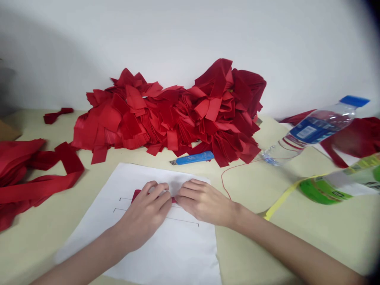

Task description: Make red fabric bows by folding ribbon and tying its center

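Observation:
Both of my hands meet over a white paper sheet [166, 253] marked with thin black lines. Between them is a red ribbon piece [135, 194], mostly covered by the fingers. My left hand [152, 208] is closed on it, fingers curled, with one end of the ribbon showing past the knuckles. Fingertips of my right hand [202, 200] pinch the narrow part of the same ribbon. Just beyond the paper lies a blue utility knife [194, 157]. A thin red thread [223, 180] runs from near my right wrist towards a bottle.
A large heap of red ribbon pieces [169, 114] lies against the wall. Long red ribbon strips [56, 188] are at left, near a small red bow [57, 115]. At right are a clear bottle [317, 126], a green-labelled bottle [341, 188] and yellow tape [282, 200].

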